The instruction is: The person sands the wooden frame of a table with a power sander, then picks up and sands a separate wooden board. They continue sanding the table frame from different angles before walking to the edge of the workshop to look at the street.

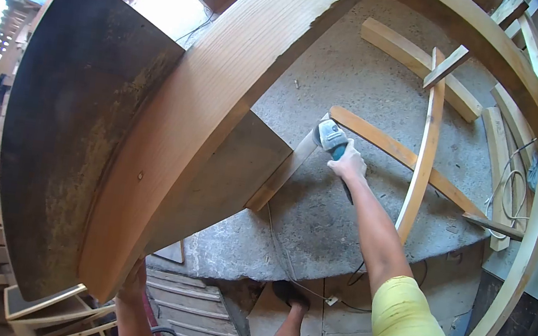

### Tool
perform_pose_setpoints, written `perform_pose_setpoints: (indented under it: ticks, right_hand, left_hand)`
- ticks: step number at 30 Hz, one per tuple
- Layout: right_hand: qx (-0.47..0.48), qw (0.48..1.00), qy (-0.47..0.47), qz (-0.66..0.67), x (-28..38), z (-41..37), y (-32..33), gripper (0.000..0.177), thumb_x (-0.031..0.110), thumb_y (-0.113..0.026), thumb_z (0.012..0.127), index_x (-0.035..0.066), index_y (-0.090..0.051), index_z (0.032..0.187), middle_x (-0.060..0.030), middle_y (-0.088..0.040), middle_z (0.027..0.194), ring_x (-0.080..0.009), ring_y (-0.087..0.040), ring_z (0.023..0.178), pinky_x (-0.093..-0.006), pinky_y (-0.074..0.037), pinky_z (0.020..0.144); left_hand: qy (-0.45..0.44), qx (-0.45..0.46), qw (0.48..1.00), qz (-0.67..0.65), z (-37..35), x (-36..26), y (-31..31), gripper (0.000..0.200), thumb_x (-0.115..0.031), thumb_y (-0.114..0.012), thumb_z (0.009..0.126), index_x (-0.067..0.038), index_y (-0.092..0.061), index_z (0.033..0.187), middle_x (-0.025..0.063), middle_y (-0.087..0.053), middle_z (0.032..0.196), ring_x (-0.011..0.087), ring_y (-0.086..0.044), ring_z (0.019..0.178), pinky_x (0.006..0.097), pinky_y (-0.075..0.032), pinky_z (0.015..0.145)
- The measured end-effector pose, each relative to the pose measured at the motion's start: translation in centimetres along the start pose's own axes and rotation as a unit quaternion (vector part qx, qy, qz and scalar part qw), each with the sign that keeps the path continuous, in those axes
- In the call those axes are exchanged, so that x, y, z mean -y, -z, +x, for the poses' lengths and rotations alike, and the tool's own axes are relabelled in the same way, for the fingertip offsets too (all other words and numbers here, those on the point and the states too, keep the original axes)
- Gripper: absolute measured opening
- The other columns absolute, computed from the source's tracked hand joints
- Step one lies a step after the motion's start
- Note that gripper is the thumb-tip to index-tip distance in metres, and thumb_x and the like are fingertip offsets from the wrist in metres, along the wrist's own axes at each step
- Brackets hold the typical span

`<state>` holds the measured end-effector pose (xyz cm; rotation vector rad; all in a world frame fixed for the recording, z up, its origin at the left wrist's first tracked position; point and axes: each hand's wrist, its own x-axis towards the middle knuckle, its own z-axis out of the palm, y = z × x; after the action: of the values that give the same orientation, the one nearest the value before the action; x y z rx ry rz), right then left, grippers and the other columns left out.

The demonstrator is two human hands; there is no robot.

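My right hand is wrapped round an angle grinder with a teal body and grey head. The grinder's head overlaps the far end of a narrow wooden slat beside a dark flat panel. Nearer to me rises a large curved wooden beam with a jagged edge along its upper part. A broad dark curved panel adjoins its left side. At the beam's lower end, my left hand grips the edge from below, its fingers mostly hidden by the wood.
Beyond the grinder, a thin curved slat crosses a long wooden strip over the concrete slab. A thick timber lies farther back. White cable is coiled at right. Slatted wood lies low, near my foot.
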<state>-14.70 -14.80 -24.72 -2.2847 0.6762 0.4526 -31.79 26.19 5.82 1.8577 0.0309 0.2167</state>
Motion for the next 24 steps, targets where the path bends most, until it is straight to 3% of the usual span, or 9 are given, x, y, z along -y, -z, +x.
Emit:
perform_pose_setpoints:
  ticks: [7,10,12,16,18,21,24]
  right_hand:
    - [0.011,1.0,0.0,-0.018,-1.2,-0.6,-0.3,0.083,0.028,-0.08,0.066,0.013,-0.039,0.136,-0.0189,-0.066,0.115,-0.0356,-0.064,0.11,-0.0453,-0.052,0.093]
    - [0.058,0.994,0.071,-0.057,-1.8,-2.8,-1.6,0.075,0.03,-0.08,0.065,0.013,-0.043,0.128,-0.0196,-0.068,0.11,-0.0366,-0.066,0.105,-0.0459,-0.052,0.091]
    - [0.066,0.992,0.086,-0.069,-2.3,-3.7,-1.9,0.073,0.029,-0.08,0.065,0.014,-0.043,0.126,-0.0195,-0.068,0.109,-0.0367,-0.066,0.105,-0.0459,-0.052,0.091]
    - [0.028,0.994,0.076,-0.071,-2.2,-2.0,-0.6,0.073,0.028,-0.079,0.064,0.013,-0.043,0.126,-0.0191,-0.068,0.109,-0.0361,-0.066,0.106,-0.0459,-0.053,0.09]
    - [-0.001,0.997,0.055,-0.057,-2.5,0.3,-0.1,0.074,0.028,-0.079,0.065,0.013,-0.042,0.127,-0.019,-0.068,0.11,-0.036,-0.065,0.106,-0.0459,-0.053,0.09]
    - [0.005,0.997,0.039,-0.061,-2.0,-0.3,0.4,0.073,0.027,-0.079,0.065,0.013,-0.043,0.127,-0.0187,-0.067,0.11,-0.0365,-0.065,0.105,-0.0464,-0.053,0.09]
    - [0.05,0.991,0.094,-0.083,-2.2,-3.1,-1.4,0.069,0.027,-0.08,0.064,0.014,-0.044,0.122,-0.0196,-0.067,0.109,-0.037,-0.066,0.104,-0.0464,-0.053,0.089]
  left_hand:
    - [-0.011,0.009,1.0,-0.018,0.2,0.8,0.8,0.066,-0.003,-0.068,0.076,-0.005,-0.045,0.138,0.0093,-0.051,0.135,0.0264,-0.047,0.128,0.0452,-0.035,0.11]
    - [-0.031,0.011,0.999,-0.043,0.3,0.3,-0.1,0.05,0.003,-0.07,0.081,-0.008,-0.057,0.128,0.0041,-0.059,0.128,0.0237,-0.054,0.121,0.044,-0.036,0.11]
    - [0.002,-0.017,1.0,-0.026,0.2,0.2,-0.4,0.069,-0.003,-0.067,0.075,-0.005,-0.042,0.139,0.0096,-0.049,0.136,0.0266,-0.046,0.128,0.0438,-0.036,0.11]
    - [0.002,-0.021,0.999,-0.025,0.2,-0.4,-1.1,0.069,-0.002,-0.067,0.075,-0.005,-0.042,0.139,0.0096,-0.049,0.136,0.0261,-0.047,0.127,0.0428,-0.037,0.108]
    - [-0.017,0.026,0.996,-0.082,0.5,-0.8,-1.3,0.053,0.005,-0.069,0.08,-0.007,-0.055,0.13,0.0056,-0.058,0.128,0.022,-0.052,0.123,0.0419,-0.035,0.11]
    - [-0.009,0.008,0.996,-0.094,0.6,-0.8,-1.4,0.051,0.004,-0.069,0.081,-0.007,-0.056,0.129,0.0052,-0.058,0.127,0.0219,-0.052,0.122,0.0412,-0.034,0.11]
    - [-0.015,0.02,0.997,-0.069,0.7,-0.6,-1.1,0.051,0.004,-0.07,0.08,-0.007,-0.056,0.129,0.0047,-0.058,0.127,0.0214,-0.051,0.123,0.0402,-0.034,0.11]
